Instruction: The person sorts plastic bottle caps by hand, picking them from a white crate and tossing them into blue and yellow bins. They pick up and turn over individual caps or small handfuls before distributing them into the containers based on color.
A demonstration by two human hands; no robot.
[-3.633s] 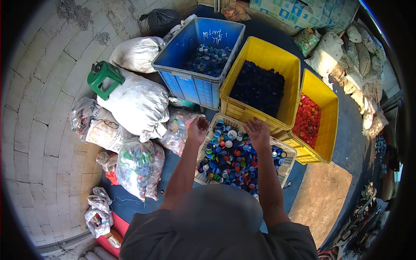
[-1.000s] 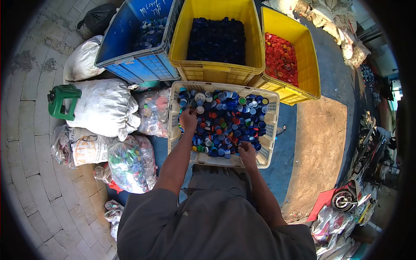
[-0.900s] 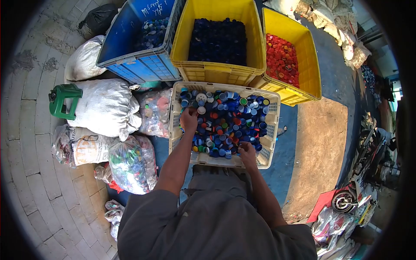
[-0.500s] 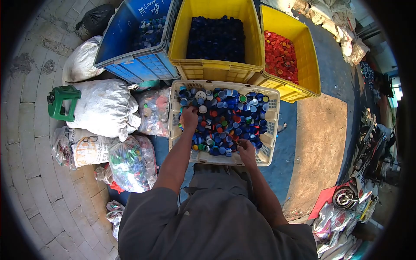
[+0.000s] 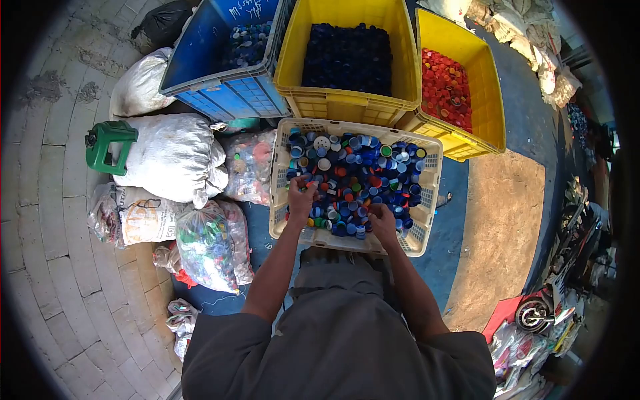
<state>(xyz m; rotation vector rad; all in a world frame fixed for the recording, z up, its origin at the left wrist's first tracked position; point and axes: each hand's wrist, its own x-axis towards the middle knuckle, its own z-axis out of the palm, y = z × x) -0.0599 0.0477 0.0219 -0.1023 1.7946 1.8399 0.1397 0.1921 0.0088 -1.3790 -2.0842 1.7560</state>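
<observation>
Blue, red and white caps (image 5: 368,161) fill the cream basket (image 5: 428,203) in front of us. Our left hand (image 5: 302,199) has slid nearer us, so it seems busy with other caps; its fingers spread by an orange cap (image 5: 312,184), maybe held. Our right hand (image 5: 382,221) curls over caps; we can't tell what it grips.

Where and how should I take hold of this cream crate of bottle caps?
I'd grip the crate by the rims of its short ends, left hand and right hand one apiece, reaching from your side. Bare wall shows inside both ends, leaving the fingers room past the caps. The middle yellow bin crowds the far side; a clear bag crowds the left end.
</observation>
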